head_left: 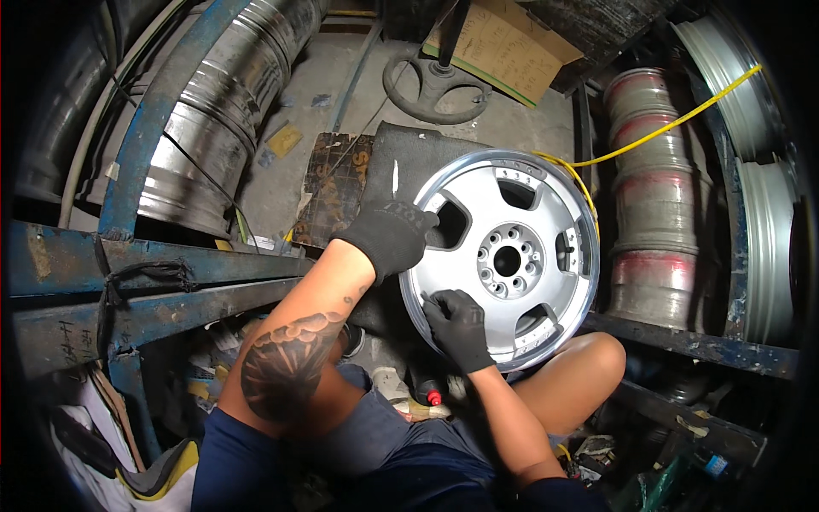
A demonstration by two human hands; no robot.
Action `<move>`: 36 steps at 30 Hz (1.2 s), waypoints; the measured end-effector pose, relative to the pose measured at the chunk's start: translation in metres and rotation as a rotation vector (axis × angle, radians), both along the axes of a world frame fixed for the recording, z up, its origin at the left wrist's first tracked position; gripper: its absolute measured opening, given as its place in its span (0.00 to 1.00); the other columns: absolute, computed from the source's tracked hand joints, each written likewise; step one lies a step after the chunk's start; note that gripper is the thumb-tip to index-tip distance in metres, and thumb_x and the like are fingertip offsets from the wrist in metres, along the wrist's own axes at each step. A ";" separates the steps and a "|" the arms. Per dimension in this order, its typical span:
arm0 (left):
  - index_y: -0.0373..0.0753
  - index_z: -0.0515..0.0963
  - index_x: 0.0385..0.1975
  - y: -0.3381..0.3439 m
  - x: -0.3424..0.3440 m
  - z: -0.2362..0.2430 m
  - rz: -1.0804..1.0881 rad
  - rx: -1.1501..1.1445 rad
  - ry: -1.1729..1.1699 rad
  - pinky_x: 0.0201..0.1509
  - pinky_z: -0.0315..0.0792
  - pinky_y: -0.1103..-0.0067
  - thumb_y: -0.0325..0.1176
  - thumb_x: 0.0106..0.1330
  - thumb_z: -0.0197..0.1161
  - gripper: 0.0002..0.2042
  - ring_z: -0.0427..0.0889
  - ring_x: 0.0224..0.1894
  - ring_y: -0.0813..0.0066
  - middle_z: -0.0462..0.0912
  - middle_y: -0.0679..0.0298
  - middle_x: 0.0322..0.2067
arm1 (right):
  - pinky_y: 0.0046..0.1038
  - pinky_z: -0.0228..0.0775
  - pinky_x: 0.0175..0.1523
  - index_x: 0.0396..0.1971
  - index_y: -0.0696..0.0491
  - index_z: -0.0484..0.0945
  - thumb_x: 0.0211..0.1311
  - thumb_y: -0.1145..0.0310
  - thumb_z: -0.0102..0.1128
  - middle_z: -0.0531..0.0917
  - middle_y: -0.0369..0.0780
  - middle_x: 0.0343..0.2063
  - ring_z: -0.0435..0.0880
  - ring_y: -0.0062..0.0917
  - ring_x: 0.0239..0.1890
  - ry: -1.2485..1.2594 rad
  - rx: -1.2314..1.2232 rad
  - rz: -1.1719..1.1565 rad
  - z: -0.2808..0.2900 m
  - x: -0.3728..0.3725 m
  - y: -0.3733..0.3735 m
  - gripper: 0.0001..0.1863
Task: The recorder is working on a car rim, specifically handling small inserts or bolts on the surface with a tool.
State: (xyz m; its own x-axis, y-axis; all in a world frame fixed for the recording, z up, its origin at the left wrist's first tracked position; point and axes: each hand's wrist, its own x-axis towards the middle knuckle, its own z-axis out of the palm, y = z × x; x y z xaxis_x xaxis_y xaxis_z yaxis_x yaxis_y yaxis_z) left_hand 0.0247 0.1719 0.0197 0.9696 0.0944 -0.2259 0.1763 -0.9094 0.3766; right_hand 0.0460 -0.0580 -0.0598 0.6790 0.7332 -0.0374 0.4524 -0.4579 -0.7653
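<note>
A silver alloy wheel rim (550, 230) with a polished lip lies tilted before me, its near edge by my right thigh. Around its centre bore sit several bolt holes, and openings are cut between the spokes. My left hand (397, 235), in a black glove, is closed over the rim's left edge, fingertips by a spoke opening. Also gloved in black, my right hand (458, 328) rests at the lower left of the rim's face. Its fingers are pinched together near the lip; whatever they hold is too small to make out.
Blue metal frames (153, 260) flank me on the left. Shiny wheel barrels (196, 128) lie at left, stacked red-marked barrels (653, 205) at right. A yellow hose (674, 128) runs behind the rim. Beyond are a steering wheel (437, 90) and cardboard (503, 51).
</note>
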 end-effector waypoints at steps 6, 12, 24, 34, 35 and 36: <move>0.44 0.80 0.57 0.001 0.001 0.014 0.005 0.008 0.041 0.62 0.74 0.65 0.33 0.66 0.52 0.20 0.84 0.55 0.59 0.86 0.57 0.52 | 0.42 0.74 0.37 0.29 0.55 0.83 0.59 0.69 0.68 0.82 0.47 0.25 0.83 0.44 0.30 0.006 -0.022 -0.032 0.005 0.002 0.005 0.06; 0.43 0.80 0.56 -0.003 -0.005 0.019 0.067 -0.049 0.049 0.62 0.74 0.64 0.35 0.67 0.53 0.18 0.84 0.55 0.57 0.85 0.55 0.52 | 0.42 0.75 0.38 0.29 0.55 0.83 0.59 0.69 0.67 0.83 0.47 0.26 0.84 0.44 0.31 0.004 -0.044 -0.012 0.004 0.001 -0.005 0.05; 0.45 0.76 0.62 0.005 -0.001 0.019 0.037 -0.082 0.118 0.63 0.73 0.61 0.42 0.71 0.53 0.21 0.82 0.55 0.50 0.83 0.47 0.52 | 0.32 0.73 0.33 0.31 0.58 0.85 0.62 0.67 0.69 0.83 0.43 0.23 0.82 0.30 0.25 0.165 0.066 -0.127 0.007 0.002 -0.007 0.09; 0.45 0.76 0.62 0.011 -0.008 0.005 0.024 -0.083 0.025 0.65 0.72 0.63 0.42 0.72 0.53 0.21 0.81 0.57 0.52 0.83 0.49 0.54 | 0.35 0.70 0.32 0.28 0.58 0.82 0.63 0.67 0.69 0.80 0.43 0.21 0.79 0.33 0.24 0.063 -0.024 -0.054 0.009 -0.007 -0.003 0.10; 0.45 0.76 0.62 0.007 -0.005 0.009 0.024 -0.091 0.024 0.65 0.72 0.63 0.42 0.72 0.53 0.21 0.81 0.57 0.52 0.83 0.49 0.54 | 0.39 0.72 0.35 0.28 0.57 0.82 0.62 0.68 0.67 0.82 0.46 0.24 0.82 0.40 0.28 0.031 -0.029 -0.055 0.007 -0.005 -0.006 0.08; 0.45 0.76 0.62 0.005 -0.003 0.022 0.065 -0.106 0.091 0.65 0.71 0.63 0.41 0.72 0.53 0.21 0.81 0.57 0.52 0.83 0.49 0.55 | 0.39 0.72 0.35 0.28 0.57 0.82 0.62 0.68 0.67 0.82 0.46 0.24 0.82 0.40 0.28 0.032 -0.033 -0.052 0.006 -0.004 -0.005 0.08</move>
State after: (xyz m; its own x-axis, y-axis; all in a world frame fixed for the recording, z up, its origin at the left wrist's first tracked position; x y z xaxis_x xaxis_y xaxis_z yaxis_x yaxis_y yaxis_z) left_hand 0.0213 0.1766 0.0417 0.9371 0.1278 -0.3248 0.2718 -0.8509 0.4496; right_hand 0.0423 -0.0625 -0.0536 0.7141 0.6952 -0.0828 0.4031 -0.5050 -0.7632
